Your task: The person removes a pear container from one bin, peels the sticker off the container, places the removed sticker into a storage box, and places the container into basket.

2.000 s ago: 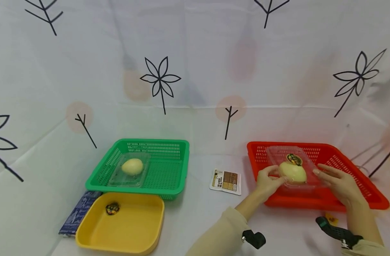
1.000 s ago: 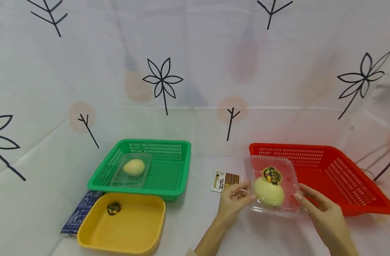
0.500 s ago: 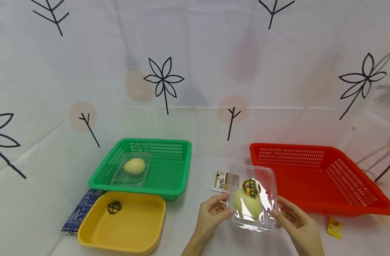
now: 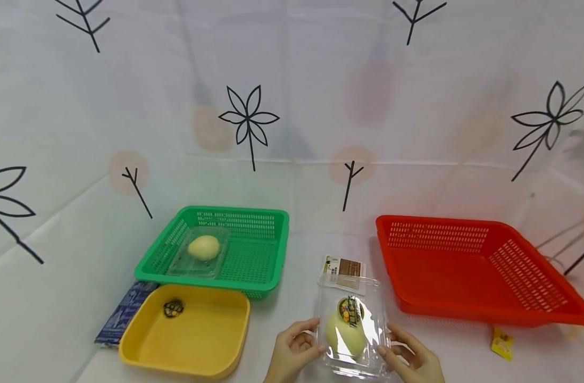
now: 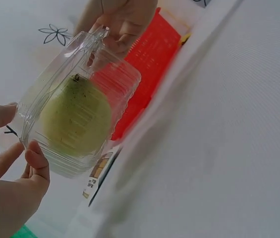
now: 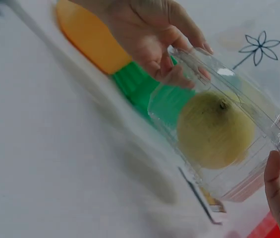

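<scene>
Clear lidded container held between 2 grips. The left grip [image 4: 293,349] pinches the near left edge of the clear container [image 4: 374,315], its thumb on the top and its fingers curled at the side; the right grip [image 4: 411,355] pinches the opposite edge in the same manner. Within the container, between the grips, lies 1 pale yellow-green fruit [image 4: 343,336], beneath a dark round label [image 4: 351,310] with a strip across it. The wrist views show the container raised above the white table [image 4: 464,356]. Directly beyond the grips, a brown-and-white packet [image 4: 347,267] is partly overlapped by the container's far edge. Beyond and to the right of the right grip stands a red basket [image 4: 445,284]; nearer, a small yellow packet [image 4: 502,343]. To the left of the left grip sits a yellow tray [image 4: 196,340] with 1 dark round sticker [image 4: 173,308] inside, beside a blue packet [image 4: 128,314]. Farther beyond, a green basket [image 4: 251,260] holds a 2nd container [image 4: 183,267] with 1 pale fruit [image 4: 203,248].
</scene>
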Motion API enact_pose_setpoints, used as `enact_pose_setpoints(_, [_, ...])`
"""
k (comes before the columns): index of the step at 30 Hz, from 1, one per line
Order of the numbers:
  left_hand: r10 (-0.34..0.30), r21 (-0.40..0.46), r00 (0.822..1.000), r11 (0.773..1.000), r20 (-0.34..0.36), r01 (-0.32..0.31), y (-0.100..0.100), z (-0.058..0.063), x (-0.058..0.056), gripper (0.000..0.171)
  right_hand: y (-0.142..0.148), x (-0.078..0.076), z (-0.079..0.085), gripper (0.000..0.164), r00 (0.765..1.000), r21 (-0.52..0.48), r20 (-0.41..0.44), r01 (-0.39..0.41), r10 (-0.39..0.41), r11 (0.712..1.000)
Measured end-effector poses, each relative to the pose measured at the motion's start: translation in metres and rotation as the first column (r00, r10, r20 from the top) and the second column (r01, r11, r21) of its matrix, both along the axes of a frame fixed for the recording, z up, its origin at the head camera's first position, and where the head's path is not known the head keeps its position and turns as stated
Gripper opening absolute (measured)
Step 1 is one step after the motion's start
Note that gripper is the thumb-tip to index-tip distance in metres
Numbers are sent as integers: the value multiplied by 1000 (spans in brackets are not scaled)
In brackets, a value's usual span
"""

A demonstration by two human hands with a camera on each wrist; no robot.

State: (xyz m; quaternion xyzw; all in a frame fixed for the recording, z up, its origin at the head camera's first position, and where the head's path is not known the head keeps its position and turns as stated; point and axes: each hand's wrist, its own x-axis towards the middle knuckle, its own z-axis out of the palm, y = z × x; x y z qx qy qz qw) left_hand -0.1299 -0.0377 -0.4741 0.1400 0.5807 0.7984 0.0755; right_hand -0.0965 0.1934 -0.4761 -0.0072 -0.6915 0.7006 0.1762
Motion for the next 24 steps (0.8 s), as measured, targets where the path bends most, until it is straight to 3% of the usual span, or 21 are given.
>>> enact_pose_setpoints(4, [-1,-10,999,1000,38,2,-9,-9,5,55,-8,0,-7,41,990,23,136,23,-26,999])
enact_pose_setpoints(11, [24,-72,999,997,34,-22,-18,-21,8,54,-13,-7,-23,62,905,29,426,9,-21,1000])
enact_pose_setpoints(16, [25,-132,996,991,80,-15,-23,-21,6,54,-15,-9,-33,72,869,0,494,-1,1,1000])
enact_pose_setpoints(18, [11,-164,997,987,74,1,-25,-20,5,53,-15,-10,-34,72,868,3,497,-4,2,1000])
enact_pose_setpoints(21, [-10,-233,1000,972,20,14,-28,-17,3,52,-16,-11,-34,71,864,23,503,-16,2,1000])
enact_pose_setpoints(24, [7,-310,997,950,-76,-30,-30,-14,-1,50,-16,-13,-30,69,859,79,512,-63,14,995])
